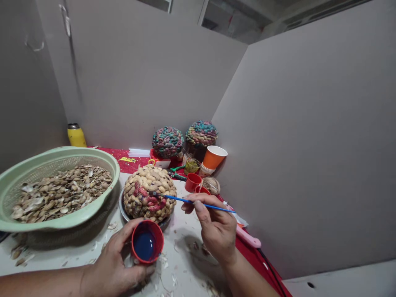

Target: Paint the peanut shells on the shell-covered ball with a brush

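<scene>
My left hand (117, 260) is wrapped round a small red cup (160, 236) holding dark blue liquid, tilted toward me. In my right hand (216, 231) is a thin blue paintbrush (179, 199), pinched along its handle. The dark bristle end reaches the front of a ball covered in peanut shells (157, 177). Pinkish-red paint colours a curved band of shells there; whether the bristles touch is hard to tell. The ball rests in a metal bowl (121, 204), whose rim shows at the left.
A green basket (62, 220) full of shells stands at left. Behind are a yellow bottle (76, 136), two painted shell balls (168, 141) (201, 133), an orange paper cup (214, 159), red cups (192, 182) and twine (211, 185). Grey panels (303, 136) enclose the table; shell bits litter it.
</scene>
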`<state>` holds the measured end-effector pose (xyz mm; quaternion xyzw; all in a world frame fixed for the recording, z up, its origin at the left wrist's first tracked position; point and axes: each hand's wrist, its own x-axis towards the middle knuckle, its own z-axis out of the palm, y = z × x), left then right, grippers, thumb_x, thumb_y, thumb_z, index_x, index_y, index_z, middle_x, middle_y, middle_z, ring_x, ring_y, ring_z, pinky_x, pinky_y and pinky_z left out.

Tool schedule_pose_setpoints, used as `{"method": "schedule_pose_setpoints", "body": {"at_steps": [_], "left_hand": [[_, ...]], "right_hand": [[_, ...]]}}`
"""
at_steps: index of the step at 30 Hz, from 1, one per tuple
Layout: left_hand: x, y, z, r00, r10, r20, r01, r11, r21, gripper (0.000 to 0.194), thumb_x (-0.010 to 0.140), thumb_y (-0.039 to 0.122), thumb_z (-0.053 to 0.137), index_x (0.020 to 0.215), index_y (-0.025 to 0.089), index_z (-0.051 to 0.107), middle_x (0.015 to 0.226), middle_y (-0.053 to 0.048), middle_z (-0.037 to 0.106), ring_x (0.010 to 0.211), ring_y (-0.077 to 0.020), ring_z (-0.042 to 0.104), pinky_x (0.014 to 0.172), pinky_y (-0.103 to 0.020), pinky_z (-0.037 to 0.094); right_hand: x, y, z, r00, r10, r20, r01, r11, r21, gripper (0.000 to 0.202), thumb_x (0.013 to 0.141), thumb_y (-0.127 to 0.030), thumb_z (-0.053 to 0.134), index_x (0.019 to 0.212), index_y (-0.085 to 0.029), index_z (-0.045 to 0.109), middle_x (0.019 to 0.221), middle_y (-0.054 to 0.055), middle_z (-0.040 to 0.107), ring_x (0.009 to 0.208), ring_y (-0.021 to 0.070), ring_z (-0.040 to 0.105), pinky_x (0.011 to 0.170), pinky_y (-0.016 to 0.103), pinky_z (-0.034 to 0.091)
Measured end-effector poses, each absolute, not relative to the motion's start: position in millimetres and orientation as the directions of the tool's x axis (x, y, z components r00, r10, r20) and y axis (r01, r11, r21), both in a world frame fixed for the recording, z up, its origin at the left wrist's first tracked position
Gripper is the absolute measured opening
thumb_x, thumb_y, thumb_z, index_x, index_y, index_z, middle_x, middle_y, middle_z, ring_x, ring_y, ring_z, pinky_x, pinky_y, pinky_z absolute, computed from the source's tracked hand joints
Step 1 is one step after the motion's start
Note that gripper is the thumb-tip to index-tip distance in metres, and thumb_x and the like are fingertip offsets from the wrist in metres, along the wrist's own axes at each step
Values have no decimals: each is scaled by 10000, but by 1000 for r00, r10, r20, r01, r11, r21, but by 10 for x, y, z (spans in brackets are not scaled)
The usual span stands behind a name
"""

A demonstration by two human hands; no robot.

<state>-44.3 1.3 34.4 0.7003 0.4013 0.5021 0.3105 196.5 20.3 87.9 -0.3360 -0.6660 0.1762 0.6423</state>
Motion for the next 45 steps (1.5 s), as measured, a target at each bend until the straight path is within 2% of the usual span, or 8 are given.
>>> {"method": "schedule_pose_setpoints", "body": {"at_steps": [8,12,18,24,29,33,39,45], "left_hand": [[-443,21,318,203,841,502,243,-540,806,615,601,206,915,1185,257,727,1096,-58,856,959,-250,826,878,-258,634],[-472,16,231,232,812,535,289,-583,759,697,607,239,931,1258,294,688,1131,-42,848,976,-242,822,898,-251,624],[-500,-10,127,263,797,543,327,-603,728,741,635,267,915,1320,258,634,1145,-87,840,972,-255,824,900,-261,622],[-448,-21,230,343,831,439,307,-541,783,647,662,235,825,1275,233,619,1126,-91,828,964,-252,814,911,-295,632],[-363,-56,416,407,879,250,287,-382,878,531,650,182,743,1166,231,626,1049,-51,807,920,-225,785,869,-280,630],[-328,-66,464,489,863,125,239,-270,933,471,634,169,707,1095,223,625,1019,-44,773,930,-234,740,853,-298,606],[-343,-47,392,576,818,6,194,-144,970,557,635,166,696,1177,220,576,1036,-49,724,957,-245,679,897,-360,560],[-357,-16,435,619,783,-52,174,-72,982,559,631,193,706,1170,236,564,1014,-32,700,960,-244,649,903,-374,534]], "right_hand": [[2122,228,966,170,663,729,245,688,-683,106,1003,-231,636,978,-228,739,815,10,748,675,127,722,625,228,607],[2077,222,941,152,658,738,175,717,-675,123,1009,-213,623,1014,-247,741,889,17,757,697,131,732,629,241,618],[2002,208,897,71,688,722,175,704,-688,149,999,-185,625,1024,-253,755,921,26,749,700,135,742,637,248,639],[2116,260,910,151,688,710,211,680,-703,107,996,-223,648,998,-245,753,861,16,761,664,127,734,626,236,626],[2142,263,927,192,673,714,158,697,-699,99,1000,-241,651,994,-231,749,808,20,765,672,146,734,628,261,619],[2050,235,925,151,680,717,120,707,-696,99,989,-221,661,1003,-244,756,841,23,774,657,143,738,599,252,625],[1991,235,907,67,703,708,174,691,-702,132,981,-195,651,1018,-247,766,880,28,773,694,146,751,630,251,644],[2066,275,990,137,727,673,186,649,-738,120,969,-286,679,941,-196,753,735,24,759,595,148,733,586,258,644]]}}
